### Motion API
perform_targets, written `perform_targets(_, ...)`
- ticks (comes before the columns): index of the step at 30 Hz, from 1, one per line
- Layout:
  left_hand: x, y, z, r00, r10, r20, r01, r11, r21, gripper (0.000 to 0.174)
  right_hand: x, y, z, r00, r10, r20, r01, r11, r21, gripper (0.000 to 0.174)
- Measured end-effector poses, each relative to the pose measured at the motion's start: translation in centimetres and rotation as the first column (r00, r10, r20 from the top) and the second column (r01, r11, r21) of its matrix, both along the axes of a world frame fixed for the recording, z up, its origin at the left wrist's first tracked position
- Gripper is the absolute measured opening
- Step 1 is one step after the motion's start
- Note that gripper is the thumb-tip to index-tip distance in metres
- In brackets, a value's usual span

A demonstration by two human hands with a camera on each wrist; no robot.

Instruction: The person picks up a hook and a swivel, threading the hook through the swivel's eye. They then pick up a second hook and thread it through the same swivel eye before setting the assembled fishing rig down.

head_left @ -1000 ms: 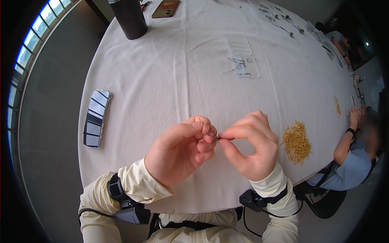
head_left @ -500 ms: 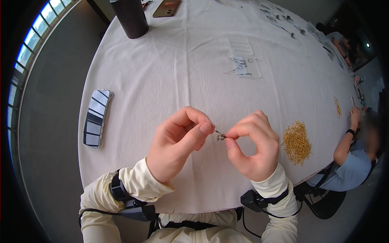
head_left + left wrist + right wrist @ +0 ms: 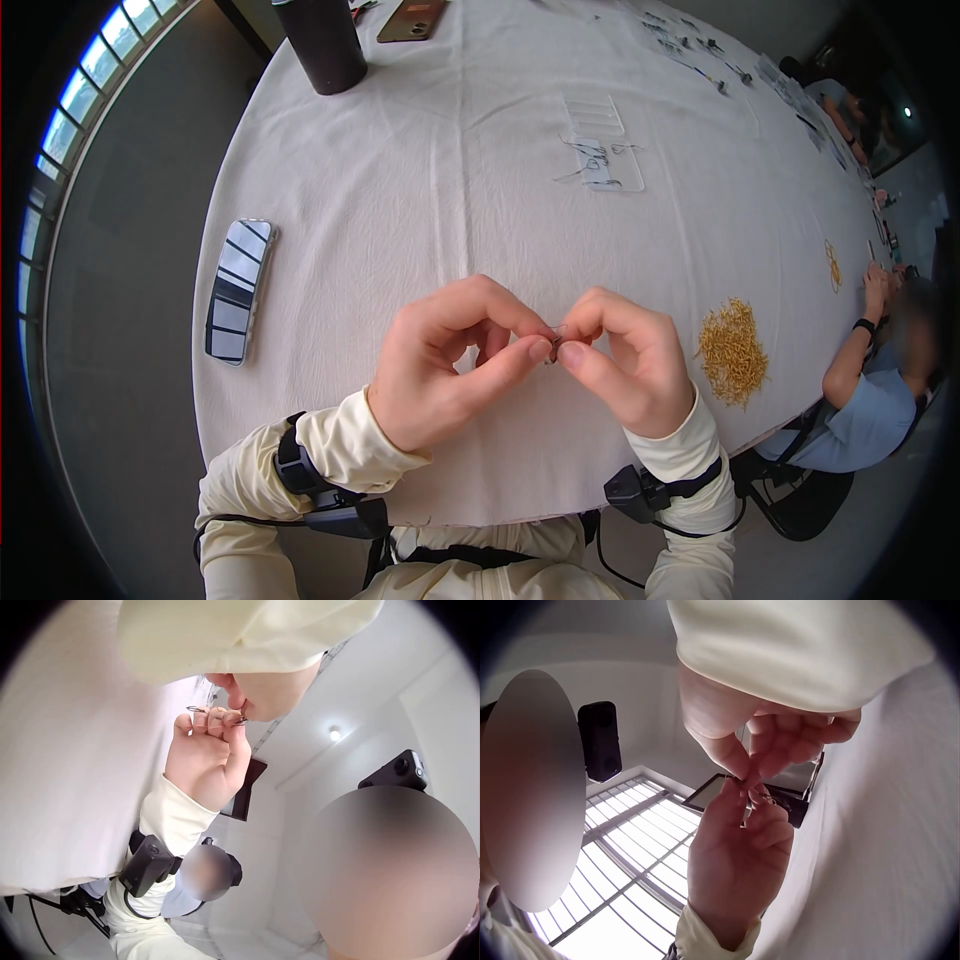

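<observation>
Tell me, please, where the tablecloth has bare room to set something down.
The tablecloth is bare between the reflective phone and the left hand, up toward the dark tumbler, and between the clear tray and golden pile. It is crowded at the far right, among small wired parts.

looks like a shared workroom: cloth-covered table, heap of gold-coloured pieces, seated person, barred window

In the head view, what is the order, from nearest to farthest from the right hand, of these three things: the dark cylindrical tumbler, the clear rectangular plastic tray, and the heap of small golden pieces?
1. Heap of small golden pieces: just to the right of the right hand.
2. Clear rectangular plastic tray: ahead, farther up the table.
3. Dark cylindrical tumbler: far left, near the table's edge.
</observation>
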State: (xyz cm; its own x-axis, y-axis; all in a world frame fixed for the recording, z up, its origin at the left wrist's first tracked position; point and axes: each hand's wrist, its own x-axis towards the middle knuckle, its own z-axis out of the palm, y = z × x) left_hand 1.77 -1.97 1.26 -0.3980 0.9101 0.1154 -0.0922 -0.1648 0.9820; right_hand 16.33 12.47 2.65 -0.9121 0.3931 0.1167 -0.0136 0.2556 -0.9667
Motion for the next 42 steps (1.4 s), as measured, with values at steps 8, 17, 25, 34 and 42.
perform_targets(8,0.0,0.1,-0.2,0.986,0.019,-0.168,-0.017,1.000,0.013,0.007,0.2,0.2,0.2,0.994,0.074,0.074,-0.067,0.993,-0.097,0.008)
perform_targets(17,0.3,0.1,-0.1,0.991,0.118,-0.061,-0.115,0.992,0.043,0.006,-0.4,-0.5,0.2,1.000,-0.018,0.005,0.018,1.000,-0.019,0.008)
perform_targets(25,-0.2,-0.2,0.4,0.951,0.195,-0.240,-0.178,0.980,0.092,0.007,-0.6,-0.6,-0.1,0.998,-0.016,-0.057,0.025,0.985,0.169,0.008)
perform_targets(34,0.3,0.3,-0.4,0.855,0.342,-0.390,-0.283,0.938,0.201,0.010,-0.8,-1.8,0.6,0.977,-0.083,-0.195,0.178,0.820,0.543,0.015)
perform_targets(42,1.3,0.6,-0.6,0.956,0.292,0.014,-0.292,0.951,0.105,0.007,-0.1,-0.9,1.1,0.965,-0.061,-0.253,0.234,0.633,0.738,0.021)
